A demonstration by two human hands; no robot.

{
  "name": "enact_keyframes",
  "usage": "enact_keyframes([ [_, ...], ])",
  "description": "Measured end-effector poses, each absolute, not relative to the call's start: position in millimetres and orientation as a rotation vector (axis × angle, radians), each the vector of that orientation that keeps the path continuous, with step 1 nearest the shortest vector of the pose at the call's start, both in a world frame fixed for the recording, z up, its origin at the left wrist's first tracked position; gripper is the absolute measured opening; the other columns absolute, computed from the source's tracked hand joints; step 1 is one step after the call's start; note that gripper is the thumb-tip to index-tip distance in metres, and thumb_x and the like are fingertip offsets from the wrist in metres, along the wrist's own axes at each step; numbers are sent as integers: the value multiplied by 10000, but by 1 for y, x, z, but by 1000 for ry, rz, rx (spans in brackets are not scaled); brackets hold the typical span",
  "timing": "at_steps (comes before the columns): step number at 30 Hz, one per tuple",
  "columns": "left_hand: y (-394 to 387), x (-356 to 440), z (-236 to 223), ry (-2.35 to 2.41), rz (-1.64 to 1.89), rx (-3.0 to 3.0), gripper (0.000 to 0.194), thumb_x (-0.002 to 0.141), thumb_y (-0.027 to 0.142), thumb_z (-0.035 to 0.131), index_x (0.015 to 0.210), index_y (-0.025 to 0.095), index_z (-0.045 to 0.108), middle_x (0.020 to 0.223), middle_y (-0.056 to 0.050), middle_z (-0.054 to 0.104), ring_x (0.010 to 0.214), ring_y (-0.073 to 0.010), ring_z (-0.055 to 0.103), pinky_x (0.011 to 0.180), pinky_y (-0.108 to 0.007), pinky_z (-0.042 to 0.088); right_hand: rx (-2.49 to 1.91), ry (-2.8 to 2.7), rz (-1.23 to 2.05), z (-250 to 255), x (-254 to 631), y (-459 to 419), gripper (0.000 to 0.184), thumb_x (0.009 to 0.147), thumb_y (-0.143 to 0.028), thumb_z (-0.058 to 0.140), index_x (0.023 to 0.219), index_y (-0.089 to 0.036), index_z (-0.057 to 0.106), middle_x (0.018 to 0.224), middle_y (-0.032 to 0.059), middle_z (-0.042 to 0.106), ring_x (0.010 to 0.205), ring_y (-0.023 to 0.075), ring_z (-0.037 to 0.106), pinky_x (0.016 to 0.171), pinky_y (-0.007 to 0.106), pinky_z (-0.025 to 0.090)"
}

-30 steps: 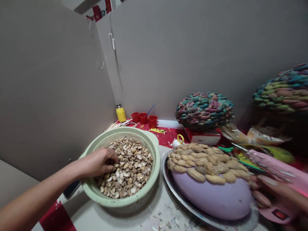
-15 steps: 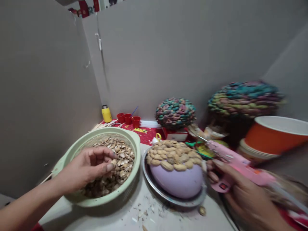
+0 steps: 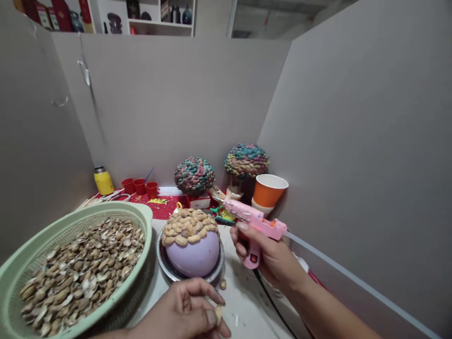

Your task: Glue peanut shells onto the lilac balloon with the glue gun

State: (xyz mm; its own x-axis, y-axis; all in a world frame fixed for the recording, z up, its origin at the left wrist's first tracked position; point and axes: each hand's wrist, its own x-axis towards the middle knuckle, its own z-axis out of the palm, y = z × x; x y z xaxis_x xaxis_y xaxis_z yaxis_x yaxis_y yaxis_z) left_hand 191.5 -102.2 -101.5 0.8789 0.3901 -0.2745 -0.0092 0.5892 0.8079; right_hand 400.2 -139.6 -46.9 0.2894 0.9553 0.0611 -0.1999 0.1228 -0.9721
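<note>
My right hand [image 3: 270, 254] is wrapped round the handle of a pink glue gun [image 3: 256, 219], whose nozzle points up and left; a long clear glue stick [image 3: 339, 268] sticks out of its back. Between the thumb and fingers of my left hand [image 3: 192, 310] is a peanut shell [image 3: 218, 314], low in front of the bowl. A lilac balloon-like ball [image 3: 194, 254] rests in a metal bowl [image 3: 163, 266], its top covered with rows of peanut shells [image 3: 190, 226]. At the left stands a pale green colander [image 3: 146, 240] full of loose peanut shells [image 3: 88, 273].
Two coloured shell-covered domes [image 3: 195, 175] stand at the back. Orange paper cups [image 3: 269, 193] are stacked beside them. Several small red cups [image 3: 139, 187] and a yellow bottle [image 3: 103, 181] stand at the back left. Grey panels [image 3: 169, 94] enclose the table. A black cord [image 3: 271, 296] hangs from the glue gun.
My left hand has moved from over the colander to in front of the bowl, carrying a peanut shell. The view has swung right. My right hand still holds the glue gun.
</note>
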Motion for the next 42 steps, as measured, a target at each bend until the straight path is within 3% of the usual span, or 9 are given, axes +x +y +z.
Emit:
enact_keyframes([
  [7, -91, 198, -117, 490, 234, 954, 432, 606, 421, 859, 865, 157, 635, 686, -74, 733, 486, -146, 661, 504, -251, 508, -1295, -990, 1030, -56, 398, -161, 468, 793, -606, 662, 691, -153, 598, 543, -16, 538, 453, 85, 429, 434, 194, 292],
  [18, -83, 182, -87, 532, 262, 870, 220, 756, 218, 749, 923, 145, 625, 818, -105, 745, 593, -131, 680, 590, -243, 539, -1313, -996, 1049, -84, 395, -193, 485, 823, -627, 623, 726, -153, 607, 577, -15, 485, 501, 96, 390, 460, 214, 281],
  [23, -82, 180, -86, 459, 203, 838, 228, 794, 240, 731, 971, 155, 616, 845, -101, 752, 628, -134, 696, 608, -239, 553, -1290, -1077, 961, -74, 380, -196, 400, 798, -541, 696, 673, -186, 560, 598, -20, 471, 552, 124, 414, 499, 239, 341],
  [33, -87, 179, -95, 348, 124, 892, 236, 816, 276, 725, 915, 177, 535, 881, -91, 747, 707, -153, 718, 659, -261, 561, -1168, -1066, 1149, -86, 347, -190, 226, 746, -331, 707, 871, -172, 607, 761, 14, 613, 628, 142, 562, 566, 241, 451],
  [42, -87, 179, -98, 346, 96, 905, 234, 770, 237, 774, 877, 156, 582, 855, -65, 736, 777, -162, 721, 720, -267, 563, -1162, -1142, 1046, -100, 343, -192, 188, 788, -301, 700, 843, -168, 580, 706, -15, 583, 574, 110, 537, 529, 207, 454],
])
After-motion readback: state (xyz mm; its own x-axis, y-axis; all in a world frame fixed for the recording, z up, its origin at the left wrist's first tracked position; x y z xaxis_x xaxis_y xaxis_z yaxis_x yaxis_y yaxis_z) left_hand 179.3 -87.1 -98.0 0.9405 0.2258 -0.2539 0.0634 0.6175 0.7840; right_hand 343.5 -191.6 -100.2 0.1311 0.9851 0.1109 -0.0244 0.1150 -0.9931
